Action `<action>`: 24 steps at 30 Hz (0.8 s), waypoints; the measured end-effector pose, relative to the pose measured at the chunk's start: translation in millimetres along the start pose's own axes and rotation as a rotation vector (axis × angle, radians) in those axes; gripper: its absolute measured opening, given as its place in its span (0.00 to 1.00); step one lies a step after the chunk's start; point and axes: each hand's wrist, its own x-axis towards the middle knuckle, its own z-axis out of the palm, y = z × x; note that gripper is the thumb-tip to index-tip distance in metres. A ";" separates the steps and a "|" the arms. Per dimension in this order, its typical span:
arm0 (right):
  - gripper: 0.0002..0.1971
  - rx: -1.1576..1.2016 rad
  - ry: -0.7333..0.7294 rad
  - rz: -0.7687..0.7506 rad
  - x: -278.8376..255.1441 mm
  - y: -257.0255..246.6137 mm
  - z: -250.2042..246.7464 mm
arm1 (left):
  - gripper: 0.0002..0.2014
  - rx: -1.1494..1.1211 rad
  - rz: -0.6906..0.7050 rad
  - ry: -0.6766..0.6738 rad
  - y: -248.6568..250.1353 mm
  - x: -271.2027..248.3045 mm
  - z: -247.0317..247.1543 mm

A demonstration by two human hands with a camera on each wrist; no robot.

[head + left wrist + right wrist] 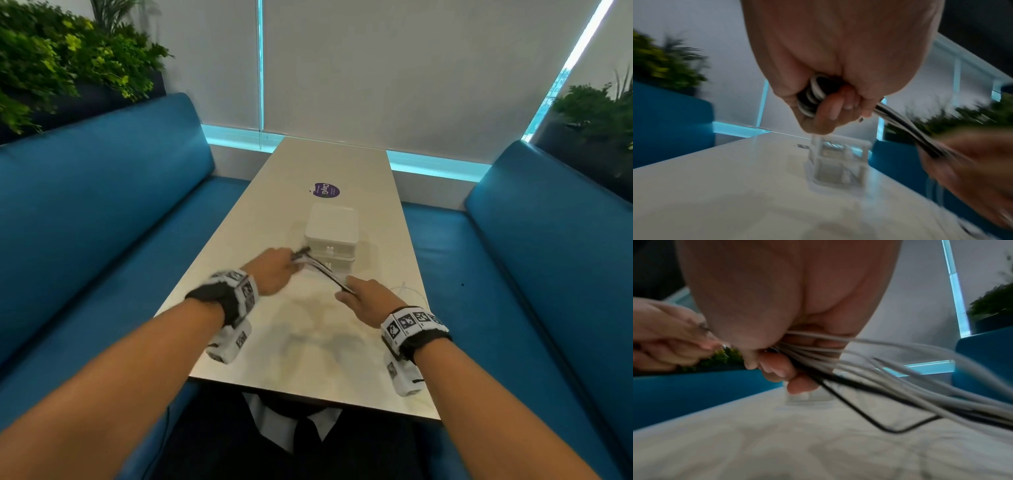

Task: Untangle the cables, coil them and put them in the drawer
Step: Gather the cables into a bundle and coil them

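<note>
A bundle of black and white cables (323,270) stretches taut between my two hands above the table. My left hand (277,269) grips one end, where coiled white and black loops (813,95) sit inside its curled fingers. My right hand (359,296) holds the other end, its fingers (777,368) curled round several white and black strands (890,378) that trail off to the right. A thin white cable (409,291) lies loose on the table by the right hand. The white two-drawer box (331,236) stands just behind the hands, both drawers closed.
The pale table (301,342) is narrow, with blue benches (102,212) on both sides. A purple sticker (326,190) lies beyond the drawer box. Plants (61,58) stand behind the benches. The window blind (411,68) closes the far end.
</note>
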 end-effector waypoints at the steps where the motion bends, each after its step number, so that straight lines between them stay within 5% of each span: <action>1: 0.13 -0.053 -0.005 0.053 -7.3 12.8 0.2 | 0.16 -0.046 -0.041 0.073 -8.0 3.1 -13.2; 4: 0.15 -0.185 0.024 0.284 -35.4 65.2 3.4 | 0.18 -0.231 -0.203 0.206 -39.4 5.8 -47.1; 7: 0.18 -0.261 0.086 0.514 -59.5 99.7 5.8 | 0.17 -0.256 -0.274 0.141 -49.5 2.6 -43.3; 10: 0.33 -0.232 0.097 0.652 -68.9 103.2 5.1 | 0.16 -0.327 -0.271 0.125 -42.9 5.9 -24.9; 17: 0.62 -0.052 -0.116 0.683 -59.3 84.5 -5.3 | 0.15 -0.167 -0.187 0.143 -11.7 15.1 -16.0; 24: 0.41 -0.437 -0.027 0.686 -49.5 61.3 -24.9 | 0.13 -0.078 -0.112 0.132 5.2 13.4 -13.8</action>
